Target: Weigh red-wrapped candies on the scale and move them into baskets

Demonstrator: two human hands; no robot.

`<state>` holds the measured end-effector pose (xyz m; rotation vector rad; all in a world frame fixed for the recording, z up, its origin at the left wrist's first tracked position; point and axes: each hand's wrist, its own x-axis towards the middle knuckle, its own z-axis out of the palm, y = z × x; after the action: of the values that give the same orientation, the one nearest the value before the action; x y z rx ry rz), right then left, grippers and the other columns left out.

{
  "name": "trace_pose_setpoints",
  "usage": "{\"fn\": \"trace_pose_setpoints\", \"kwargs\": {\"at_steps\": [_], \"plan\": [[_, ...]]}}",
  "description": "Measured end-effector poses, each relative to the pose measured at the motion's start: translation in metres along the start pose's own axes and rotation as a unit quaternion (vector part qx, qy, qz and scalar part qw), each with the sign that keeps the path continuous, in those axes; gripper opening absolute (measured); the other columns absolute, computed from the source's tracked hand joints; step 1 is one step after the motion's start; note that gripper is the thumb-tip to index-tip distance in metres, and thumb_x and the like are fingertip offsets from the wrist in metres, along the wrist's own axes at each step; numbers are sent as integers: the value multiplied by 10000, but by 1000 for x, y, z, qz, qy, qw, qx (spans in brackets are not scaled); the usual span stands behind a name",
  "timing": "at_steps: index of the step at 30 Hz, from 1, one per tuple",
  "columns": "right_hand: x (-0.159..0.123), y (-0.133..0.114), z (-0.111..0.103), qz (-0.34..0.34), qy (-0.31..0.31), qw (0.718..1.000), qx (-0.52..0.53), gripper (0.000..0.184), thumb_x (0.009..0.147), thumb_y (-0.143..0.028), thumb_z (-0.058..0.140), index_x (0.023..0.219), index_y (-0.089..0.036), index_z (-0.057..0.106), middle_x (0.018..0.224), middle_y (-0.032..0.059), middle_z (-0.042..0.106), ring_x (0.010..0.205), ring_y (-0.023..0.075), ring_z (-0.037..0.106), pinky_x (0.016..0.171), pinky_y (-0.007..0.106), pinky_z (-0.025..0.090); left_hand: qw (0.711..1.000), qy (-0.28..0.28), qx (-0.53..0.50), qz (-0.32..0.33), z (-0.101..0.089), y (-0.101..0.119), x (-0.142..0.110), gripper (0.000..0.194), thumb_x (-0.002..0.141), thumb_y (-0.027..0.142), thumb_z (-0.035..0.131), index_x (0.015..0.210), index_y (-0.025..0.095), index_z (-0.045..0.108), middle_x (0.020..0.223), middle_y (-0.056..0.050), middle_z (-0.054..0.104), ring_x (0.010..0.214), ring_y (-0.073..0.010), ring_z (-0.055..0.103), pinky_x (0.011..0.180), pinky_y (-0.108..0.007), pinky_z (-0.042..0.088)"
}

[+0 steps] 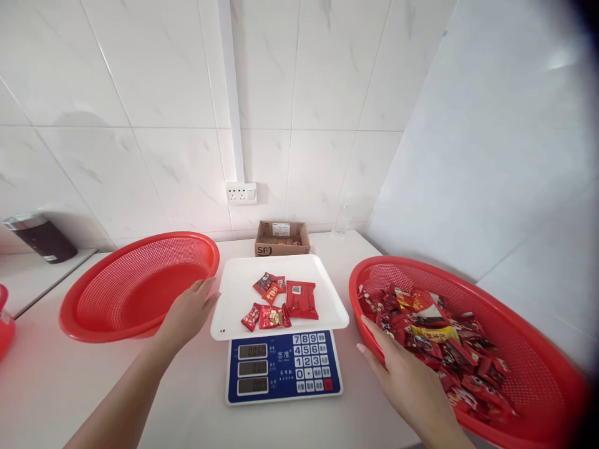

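My left hand (189,312) lies open with fingers stretched out, between the empty red basket (116,312) and the white scale tray (234,280), its fingertips close to the tray's left edge. My right hand (397,371) is open too, resting on the near rim of the right red basket (538,374), beside the heap of red snack packets (444,349) inside it. Several red snack packets (281,299) lie on the white tray of the blue electronic scale (283,368).
A small open cardboard box (282,239) stands behind the scale against the tiled wall, under a wall socket (241,193). A clear plastic bottle (342,221) is in the corner. A dark bin (40,236) sits far left, and another red object (5,321) shows at the left edge.
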<state>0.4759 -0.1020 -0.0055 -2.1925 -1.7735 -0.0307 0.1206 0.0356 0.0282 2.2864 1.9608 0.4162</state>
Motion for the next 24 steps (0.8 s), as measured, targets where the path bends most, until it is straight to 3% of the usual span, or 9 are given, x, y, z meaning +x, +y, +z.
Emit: {"fn": "trace_pose_setpoints", "kwargs": {"at_steps": [4, 6, 9, 14, 18, 24], "plan": [[1, -2, -2, 3, -7, 1000, -10, 489, 906, -398, 344, 1316, -211, 533, 1218, 79, 646, 957, 269, 683, 671, 368, 569, 1000, -3, -1, 17, 1, -4, 8, 497, 921, 435, 301, 1307, 159, 448, 1277, -155, 565, 1117, -301, 574, 853, -424, 507], [1, -3, -3, 7, -12, 1000, -14, 489, 910, -394, 334, 1317, -208, 531, 1210, 80, 651, 942, 270, 687, 673, 376, 569, 999, 2, 5, 32, 3, -3, 10, 508, 916, 442, 322, 1313, 153, 451, 1379, -165, 475, 1274, -331, 437, 978, -491, 426], [1, -4, -3, 9, -15, 1000, -13, 493, 911, -394, 329, 1311, -195, 537, 1208, 88, 652, 955, 274, 682, 680, 381, 566, 997, 2, 7, 79, 6, 11, 5, 503, 901, 449, 382, 1323, 187, 457, 1482, -123, 348, 1401, -306, 223, 1110, -514, 260], [0, -3, -2, 4, -4, 1000, -12, 476, 909, -387, 339, 1308, -222, 538, 1215, 79, 649, 967, 269, 678, 689, 380, 561, 968, -98, -67, 221, 8, 52, -13, 452, 904, 440, 398, 1305, 249, 485, 1336, -90, 535, 1244, -254, 469, 1029, -438, 405], [0, -3, -3, 3, -14, 1000, -15, 489, 916, -389, 319, 1327, -213, 517, 1228, 85, 640, 982, 274, 671, 681, 386, 560, 964, -147, -76, 206, 7, 69, -14, 393, 882, 306, 418, 1255, 240, 527, 1220, -95, 609, 1139, -265, 538, 927, -440, 466], [0, -3, -2, -2, 4, 1000, -12, 470, 905, -375, 341, 1311, -238, 533, 1220, 80, 647, 971, 258, 673, 673, 369, 555, 973, -118, -102, 172, 0, 56, -2, 362, 856, 245, 400, 1175, 264, 570, 1176, -69, 619, 1057, -220, 589, 873, -349, 489]]}}
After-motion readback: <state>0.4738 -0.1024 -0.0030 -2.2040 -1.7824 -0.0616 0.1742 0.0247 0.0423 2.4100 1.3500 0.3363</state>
